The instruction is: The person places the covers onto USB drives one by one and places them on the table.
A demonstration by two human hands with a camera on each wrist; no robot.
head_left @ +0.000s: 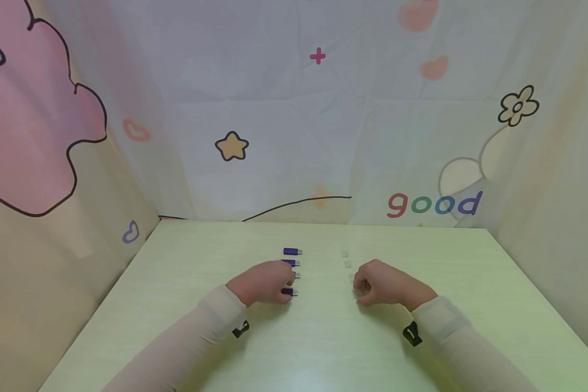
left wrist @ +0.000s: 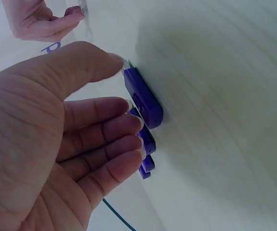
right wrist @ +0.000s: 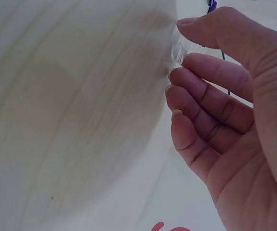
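Note:
Several purple USB sticks (head_left: 291, 251) with silver plugs lie in a column on the table. My left hand (head_left: 267, 282) is at the nearest USB stick (left wrist: 145, 98), thumb and fingers loosely bent with a gap between them. Its thumb tip is close to the plug end, and the hand partly covers the middle sticks in the head view. To the right, small clear caps (head_left: 348, 264) form another column. My right hand (head_left: 384, 284) is at the nearest clear cap (right wrist: 178, 47), thumb and index fingertips parted on either side of it.
The pale wood-grain table (head_left: 323, 337) is bounded by a printed curtain (head_left: 274, 109) at the back and sides. Black straps (head_left: 412, 334) hang below both wrists. Between the two columns lies a strip of tabletop.

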